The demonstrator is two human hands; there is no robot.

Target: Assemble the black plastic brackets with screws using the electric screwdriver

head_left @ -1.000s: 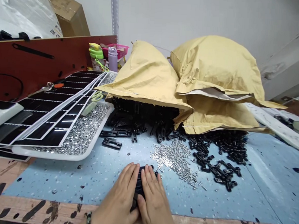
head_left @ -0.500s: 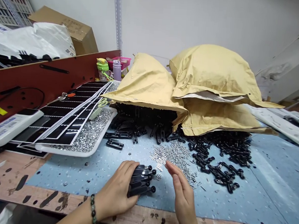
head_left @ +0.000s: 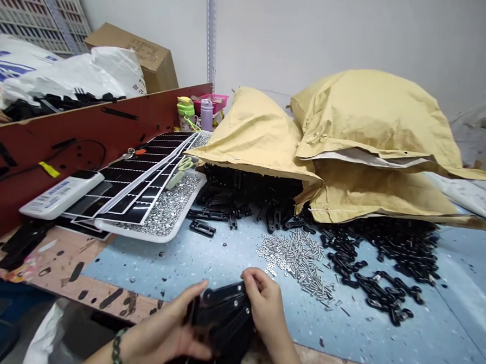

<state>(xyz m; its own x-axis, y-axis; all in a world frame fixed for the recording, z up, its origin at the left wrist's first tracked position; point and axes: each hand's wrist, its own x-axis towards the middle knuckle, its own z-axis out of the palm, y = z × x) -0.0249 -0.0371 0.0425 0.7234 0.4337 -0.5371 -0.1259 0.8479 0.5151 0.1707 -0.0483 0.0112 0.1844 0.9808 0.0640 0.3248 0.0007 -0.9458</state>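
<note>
My left hand [head_left: 165, 330] and my right hand [head_left: 265, 302] hold a stack of flat black plastic parts [head_left: 223, 314] between them, just above the table's near edge. The left hand grips the stack's left side, and the right fingers curl over its top right corner. Beyond the right hand lies a spread of small silver screws and nuts [head_left: 296, 261] on the blue mat [head_left: 181, 271]. Heaps of loose black plastic links [head_left: 377, 254] lie further right, and more spill from under tan cloth sacks [head_left: 257, 134].
At left, a white tray of silver nuts [head_left: 168, 213] holds green-handled scissors [head_left: 178, 172] and overlaps black-and-white sheets [head_left: 125, 178]. A white electronic scale [head_left: 61, 194] stands by a red board [head_left: 65, 145]. A bottle [head_left: 206, 115] and a pink basket [head_left: 209, 103] stand behind.
My hands have lifted the black stack off the mat toward me. The right hand has moved from beside the stack onto it, and the view has shifted slightly.
</note>
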